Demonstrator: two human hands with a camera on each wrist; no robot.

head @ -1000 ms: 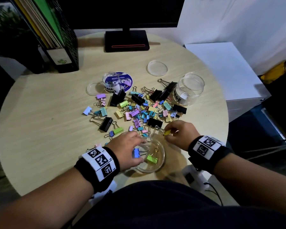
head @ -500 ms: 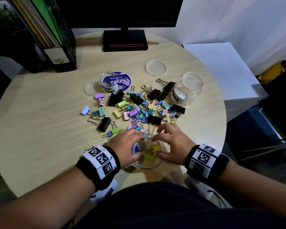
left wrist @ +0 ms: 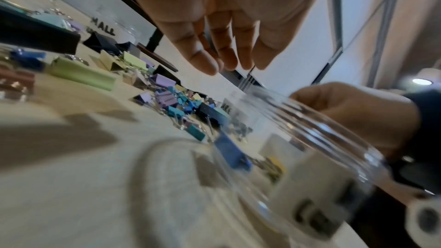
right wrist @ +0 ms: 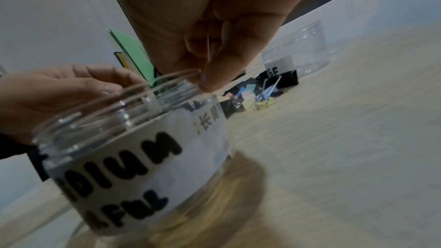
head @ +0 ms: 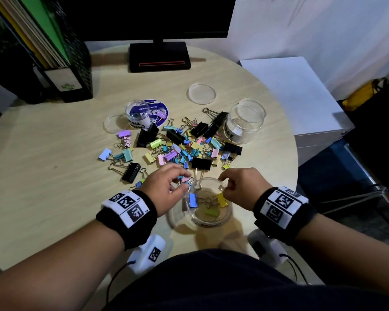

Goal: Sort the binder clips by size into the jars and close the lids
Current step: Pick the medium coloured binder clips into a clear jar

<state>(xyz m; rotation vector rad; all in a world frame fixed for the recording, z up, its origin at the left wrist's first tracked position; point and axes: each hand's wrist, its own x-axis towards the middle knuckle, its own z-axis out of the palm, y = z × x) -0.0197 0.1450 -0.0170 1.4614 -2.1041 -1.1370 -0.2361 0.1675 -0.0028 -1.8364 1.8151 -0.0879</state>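
Note:
The clear jar labelled MEDIUM (head: 225, 217) (right wrist: 143, 157) stands at the table's near edge and holds a blue clip (head: 192, 199), a yellow clip (head: 221, 199) and a green clip (head: 211, 213). My left hand (head: 184, 187) (left wrist: 226, 65) hovers at its left rim, fingers relaxed and empty. My right hand (head: 226, 188) (right wrist: 203, 74) is curled at the right rim, thumb tip against the glass, with no clip seen in it. The mixed pile of binder clips (head: 184, 149) lies just beyond the jar.
An open jar labelled LARGE (head: 245, 124) stands at the right of the pile and a small jar (head: 138, 115) at the back left. Loose lids (head: 202, 93) (head: 112, 124) lie behind; another lid (head: 175, 221) sits by the medium jar. A monitor base (head: 160, 57) and a file holder (head: 65, 70) stand at the back.
My right hand carried the yellow clip from the pile over the medium jar; the clip now lies inside. My left hand has come off the jar's side and risen to the rim.

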